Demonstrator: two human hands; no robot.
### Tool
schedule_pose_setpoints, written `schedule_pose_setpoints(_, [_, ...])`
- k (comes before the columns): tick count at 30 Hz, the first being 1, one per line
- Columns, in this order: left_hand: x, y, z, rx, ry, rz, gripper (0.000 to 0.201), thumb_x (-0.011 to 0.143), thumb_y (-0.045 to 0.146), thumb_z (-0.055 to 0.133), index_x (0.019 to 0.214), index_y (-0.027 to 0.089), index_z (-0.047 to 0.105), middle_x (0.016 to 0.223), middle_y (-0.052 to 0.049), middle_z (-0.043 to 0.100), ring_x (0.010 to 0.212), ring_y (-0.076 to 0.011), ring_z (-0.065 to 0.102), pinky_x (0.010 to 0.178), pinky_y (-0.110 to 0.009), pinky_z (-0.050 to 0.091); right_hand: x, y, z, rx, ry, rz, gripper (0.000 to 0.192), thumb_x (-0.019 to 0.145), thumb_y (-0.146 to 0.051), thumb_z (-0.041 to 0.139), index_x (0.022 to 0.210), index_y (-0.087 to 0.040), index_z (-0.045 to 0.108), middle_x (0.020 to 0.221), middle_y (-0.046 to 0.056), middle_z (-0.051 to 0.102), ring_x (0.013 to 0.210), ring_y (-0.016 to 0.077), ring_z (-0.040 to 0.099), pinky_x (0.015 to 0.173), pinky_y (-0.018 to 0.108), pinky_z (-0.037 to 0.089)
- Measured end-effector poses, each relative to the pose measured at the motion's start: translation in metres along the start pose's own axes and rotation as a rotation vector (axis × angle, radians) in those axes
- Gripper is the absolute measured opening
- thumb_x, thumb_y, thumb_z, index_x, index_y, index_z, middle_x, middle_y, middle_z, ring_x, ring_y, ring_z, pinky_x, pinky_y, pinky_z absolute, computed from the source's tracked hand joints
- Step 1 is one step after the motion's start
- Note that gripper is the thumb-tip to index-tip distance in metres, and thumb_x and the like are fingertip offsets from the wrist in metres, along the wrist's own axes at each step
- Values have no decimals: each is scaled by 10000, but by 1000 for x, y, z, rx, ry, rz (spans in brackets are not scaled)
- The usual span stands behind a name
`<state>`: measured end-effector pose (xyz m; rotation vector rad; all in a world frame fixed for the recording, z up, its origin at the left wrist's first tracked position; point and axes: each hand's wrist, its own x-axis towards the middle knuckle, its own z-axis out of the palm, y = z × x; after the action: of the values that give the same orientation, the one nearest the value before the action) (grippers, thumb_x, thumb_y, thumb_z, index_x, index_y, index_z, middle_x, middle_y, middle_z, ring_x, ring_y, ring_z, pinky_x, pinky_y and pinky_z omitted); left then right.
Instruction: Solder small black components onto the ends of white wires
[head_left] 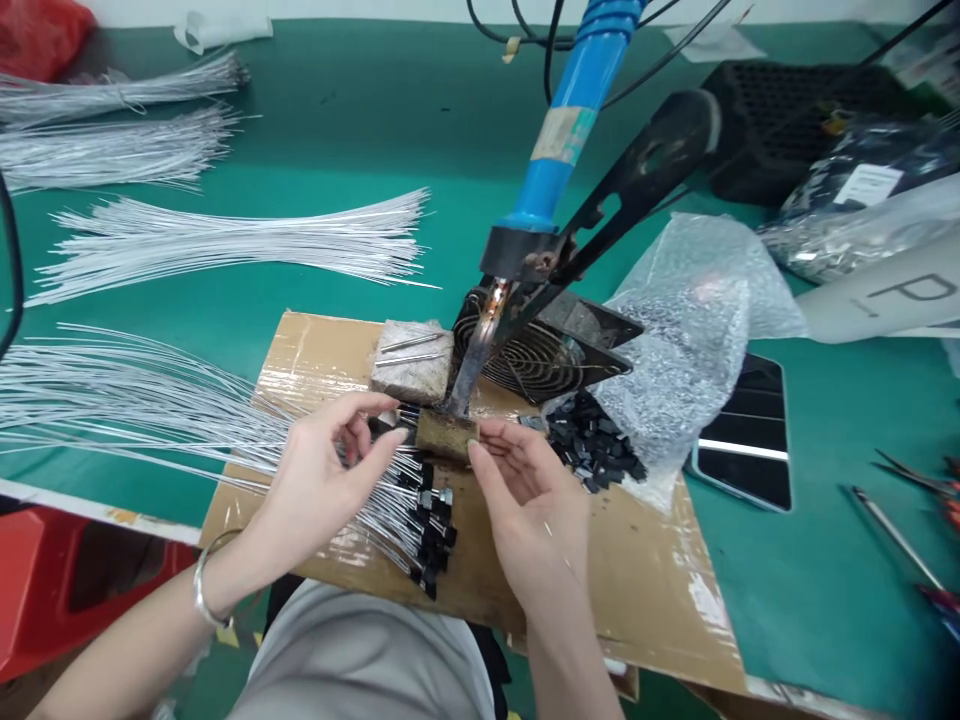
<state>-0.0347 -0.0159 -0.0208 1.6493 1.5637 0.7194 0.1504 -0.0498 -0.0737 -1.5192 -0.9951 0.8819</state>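
Observation:
My left hand [330, 465] is at the left end of a small brownish block [448, 435]. Its thumb and index finger are curled around a small dark piece that I cannot make out. At the block's right end, my right hand [534, 490] has thumb and index finger pinched together; what lies between them is hidden. Just above the block is the flat tip of a blue-handled soldering iron [551, 170], held slanted in a black stand [637, 190]. Below my left hand lie thin grey wires [386, 515] ending in black connectors [431, 545].
Loose black plastic pieces [592, 440] spill from a bubble-wrap bag [690, 330]. A pale block [411, 375] carries thin metal rods. Behind the iron tip stands a fan [540, 350]. A phone [746, 435] lies right of the cardboard [637, 590]; more wire bundles [240, 240] lie left.

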Motion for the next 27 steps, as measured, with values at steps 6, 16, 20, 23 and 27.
schedule_pose_setpoints(6, [71, -35, -45, 732, 262, 358, 189, 1001, 188, 539, 1019, 160, 725, 917, -95, 745, 821, -230, 688, 782, -340, 523, 0, 4, -19, -465, 94, -298, 451, 1092, -447, 423, 1141, -154, 763, 1055, 148, 770, 996, 277, 702, 940, 450, 513])
schedule_pose_setpoints(16, [212, -93, -87, 1040, 213, 543, 297, 935, -8, 440, 960, 101, 714, 991, -219, 711, 1004, -370, 673, 895, -522, 510, -12, -2, -33, -101, 474, -250, 415, 1033, -590, 464, 881, -217, 565, 597, -47, 466, 524, 170, 501, 513, 312, 384])
schedule_pose_setpoints(20, [220, -109, -99, 1118, 223, 572, 145, 1020, 200, 613, 1096, 116, 704, 1092, -119, 722, 1014, -270, 701, 919, -482, 575, -13, 2, -37, -127, 471, -224, 446, 1018, -615, 474, 872, -206, 580, 625, -30, 521, 546, 169, 537, 535, 314, 425])
schedule_pose_setpoints(23, [219, -114, -110, 1156, 268, 598, 281, 1013, 352, 677, 1207, 149, 679, 1189, -85, 711, 1024, -232, 708, 907, -449, 603, -13, 6, -38, -151, 456, -213, 460, 1024, -616, 457, 869, -202, 586, 640, -21, 547, 565, 165, 557, 559, 309, 450])
schedule_pose_setpoints(27, [213, -108, -122, 1159, 383, 644, 176, 1048, 285, 593, 1061, 138, 689, 1020, -86, 726, 927, -232, 703, 873, -431, 574, -14, 15, -41, -156, 426, -168, 473, 1032, -616, 450, 901, -193, 615, 696, 8, 575, 647, 190, 582, 629, 331, 478])
